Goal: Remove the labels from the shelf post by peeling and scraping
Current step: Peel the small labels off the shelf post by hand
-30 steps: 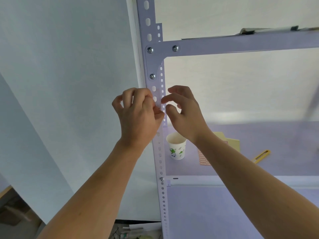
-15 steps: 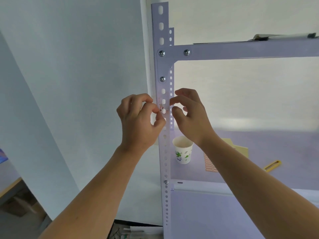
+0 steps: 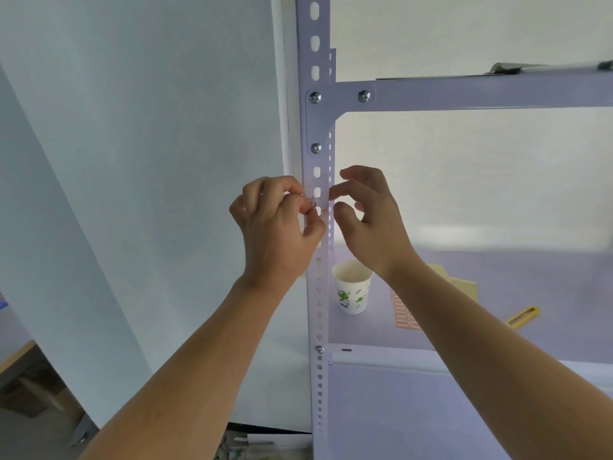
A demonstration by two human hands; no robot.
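A pale lilac perforated shelf post (image 3: 314, 134) runs up the middle of the view. A small label (image 3: 313, 203) with reddish print clings to its front face at hand height. My left hand (image 3: 277, 234) is curled at the post's left edge, and its thumb and forefinger pinch the label's left end. My right hand (image 3: 366, 217) sits at the post's right edge with forefinger and thumb pointing at the post, a gap between them, holding nothing that I can see.
A paper cup (image 3: 352, 287) with green print stands on the shelf (image 3: 497, 356) just right of the post. Behind my right forearm lie a sheet of red-edged labels (image 3: 403, 313), a yellow pad (image 3: 464, 287) and a yellow-handled tool (image 3: 524, 315). A white wall fills the left.
The view has shifted so the post sits further right and lower. My left fingers have drawn slightly left with the label's end; the right hand stays by the post's right edge.
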